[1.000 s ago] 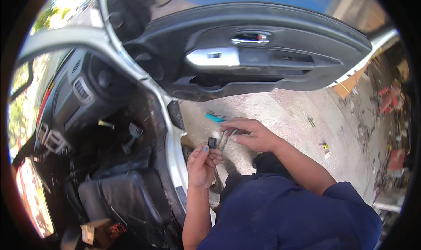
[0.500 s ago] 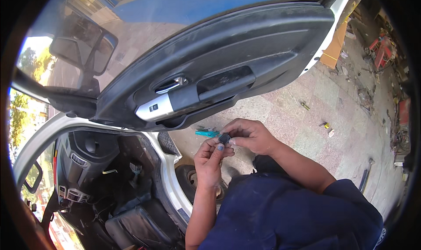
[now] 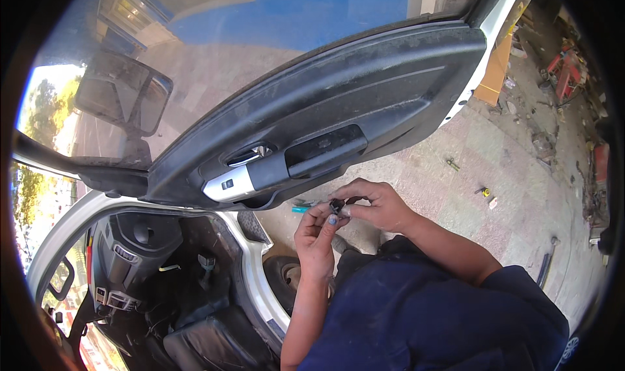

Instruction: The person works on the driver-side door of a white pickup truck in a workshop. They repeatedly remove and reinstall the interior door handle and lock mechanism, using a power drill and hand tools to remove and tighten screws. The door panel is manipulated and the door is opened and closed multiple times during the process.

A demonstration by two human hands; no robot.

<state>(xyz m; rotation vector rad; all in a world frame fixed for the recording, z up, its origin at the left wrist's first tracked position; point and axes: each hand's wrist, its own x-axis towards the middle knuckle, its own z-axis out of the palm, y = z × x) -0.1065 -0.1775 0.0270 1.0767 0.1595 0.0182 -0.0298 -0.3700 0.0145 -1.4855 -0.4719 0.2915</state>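
Fingers of both hands pinch a small black part (image 3: 336,206), its shape mostly hidden.

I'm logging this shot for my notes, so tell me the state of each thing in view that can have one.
Car door: swung wide open.
Small black part: pinched between the fingertips of both hands.
Left hand: closed on the part from below.
Right hand: gripping the part from the side.
Teal-handled tool: lying on the paved ground.
Door's inner handle: at rest, not pulled.
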